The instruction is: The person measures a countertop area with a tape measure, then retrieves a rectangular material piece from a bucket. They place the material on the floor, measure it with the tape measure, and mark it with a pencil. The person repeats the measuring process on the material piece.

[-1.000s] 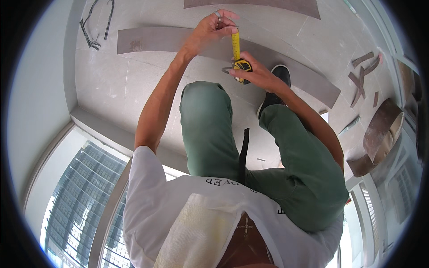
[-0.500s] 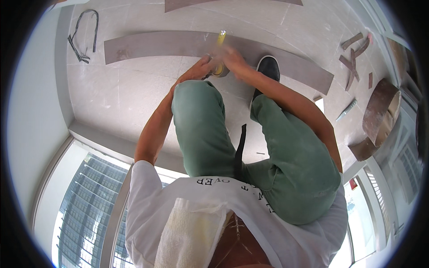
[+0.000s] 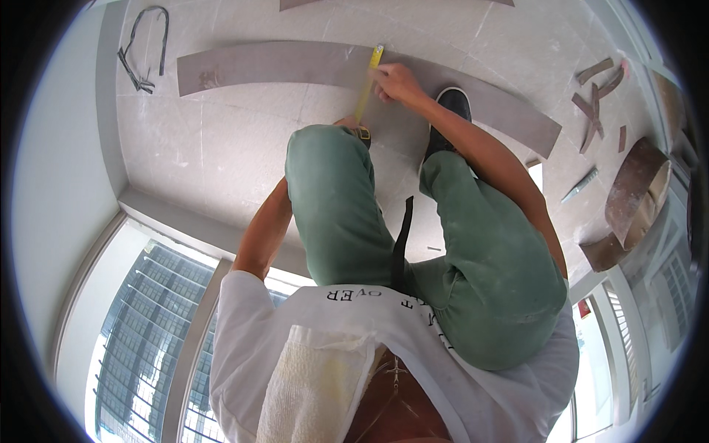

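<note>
My right hand (image 3: 393, 84) is curled over the yellow tape blade (image 3: 363, 105), its blurred fingertips at the blade; what they pinch is unclear. The blade runs across a long grey-brown curved strip (image 3: 273, 66) on the floor, its metal tip at the strip's far edge. At the blade's near end is the black-and-yellow tape case (image 3: 362, 135). My left hand (image 3: 345, 123) grips by the case, mostly hidden behind my green-trousered knee (image 3: 325, 170). My black shoe (image 3: 450, 111) rests on the strip, right of my right hand.
Tiled floor (image 3: 221, 140) carries another strip (image 3: 391, 4) at the top, dark looped pieces (image 3: 144, 52) at left, several brown offcuts (image 3: 591, 111), a teal tool (image 3: 580, 184) and curled material (image 3: 635, 184) at right. A white wall (image 3: 66, 170) and windows (image 3: 140, 332) border it.
The raised tape measure has come down across the strip. My left hand has left the blade's end for the case by my knee; my right hand has moved from the case onto the blade.
</note>
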{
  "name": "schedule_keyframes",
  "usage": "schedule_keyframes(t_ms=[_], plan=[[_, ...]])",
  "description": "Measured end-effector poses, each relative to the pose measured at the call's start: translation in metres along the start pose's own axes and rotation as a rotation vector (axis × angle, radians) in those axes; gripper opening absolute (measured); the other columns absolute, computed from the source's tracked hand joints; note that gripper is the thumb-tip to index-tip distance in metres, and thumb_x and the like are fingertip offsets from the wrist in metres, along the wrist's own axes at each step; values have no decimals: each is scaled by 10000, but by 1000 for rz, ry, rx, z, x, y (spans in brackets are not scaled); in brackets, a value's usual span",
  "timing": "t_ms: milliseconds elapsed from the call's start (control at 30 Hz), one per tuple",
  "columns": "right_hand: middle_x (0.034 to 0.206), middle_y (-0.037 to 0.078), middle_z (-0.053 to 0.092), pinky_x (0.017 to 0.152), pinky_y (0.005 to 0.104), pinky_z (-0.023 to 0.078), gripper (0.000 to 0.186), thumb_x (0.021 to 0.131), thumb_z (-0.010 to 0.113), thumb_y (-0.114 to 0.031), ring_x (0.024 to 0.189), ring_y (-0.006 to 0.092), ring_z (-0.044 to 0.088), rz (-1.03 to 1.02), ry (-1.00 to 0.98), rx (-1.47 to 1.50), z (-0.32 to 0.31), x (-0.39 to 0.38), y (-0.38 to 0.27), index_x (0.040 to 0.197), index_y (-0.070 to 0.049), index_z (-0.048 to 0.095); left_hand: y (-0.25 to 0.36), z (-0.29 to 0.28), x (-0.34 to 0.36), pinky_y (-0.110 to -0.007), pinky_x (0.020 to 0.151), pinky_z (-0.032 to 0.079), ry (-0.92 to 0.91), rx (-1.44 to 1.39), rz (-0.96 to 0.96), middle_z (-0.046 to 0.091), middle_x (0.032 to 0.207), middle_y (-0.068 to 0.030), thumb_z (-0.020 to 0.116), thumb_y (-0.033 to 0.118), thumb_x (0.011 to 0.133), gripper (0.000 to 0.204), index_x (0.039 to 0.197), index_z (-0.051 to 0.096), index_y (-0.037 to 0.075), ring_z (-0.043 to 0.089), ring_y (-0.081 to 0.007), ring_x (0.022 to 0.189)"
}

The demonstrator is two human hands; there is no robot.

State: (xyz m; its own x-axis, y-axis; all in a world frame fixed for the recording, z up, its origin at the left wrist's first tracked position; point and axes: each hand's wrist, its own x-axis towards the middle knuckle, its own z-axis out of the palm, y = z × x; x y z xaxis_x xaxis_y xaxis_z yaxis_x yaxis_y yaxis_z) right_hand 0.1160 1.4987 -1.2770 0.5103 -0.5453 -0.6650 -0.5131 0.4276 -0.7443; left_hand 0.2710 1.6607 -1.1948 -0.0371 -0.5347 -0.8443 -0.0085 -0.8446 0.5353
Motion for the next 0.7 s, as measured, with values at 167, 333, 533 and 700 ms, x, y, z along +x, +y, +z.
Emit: schedule_keyframes(t_ms=[167,333,533,700], plan=[[644,86,658,484,269,482,388,922,590,-351,514,132,606,18,26,-2,6,1,3,928,26,683,-13,13,15,-315,762,481,29,6,-37,652,947,-136,425,269,967,332,1170,577,54,618,-198,800],[617,77,658,485,277,476,383,911,590,-359,485,136,611,-1,31,-138,5,1,-4,870,10,680,-30,16,24,-302,690,494,48,38,-42,690,836,-122,366,309,1001,380,1103,605,31,638,-181,681],[614,36,657,573,319,493,336,913,563,-355,547,136,638,-1,14,-245,2,-4,-9,788,-58,657,-45,11,43,-319,664,492,32,324,2,686,813,-111,382,319,1006,386,1100,612,23,631,-186,666],[607,29,654,570,318,489,333,914,565,-355,543,131,636,19,25,-238,4,-6,-10,772,-65,644,-15,9,8,-331,740,480,51,401,67,689,910,-101,434,320,984,350,1115,636,65,632,-209,781]])
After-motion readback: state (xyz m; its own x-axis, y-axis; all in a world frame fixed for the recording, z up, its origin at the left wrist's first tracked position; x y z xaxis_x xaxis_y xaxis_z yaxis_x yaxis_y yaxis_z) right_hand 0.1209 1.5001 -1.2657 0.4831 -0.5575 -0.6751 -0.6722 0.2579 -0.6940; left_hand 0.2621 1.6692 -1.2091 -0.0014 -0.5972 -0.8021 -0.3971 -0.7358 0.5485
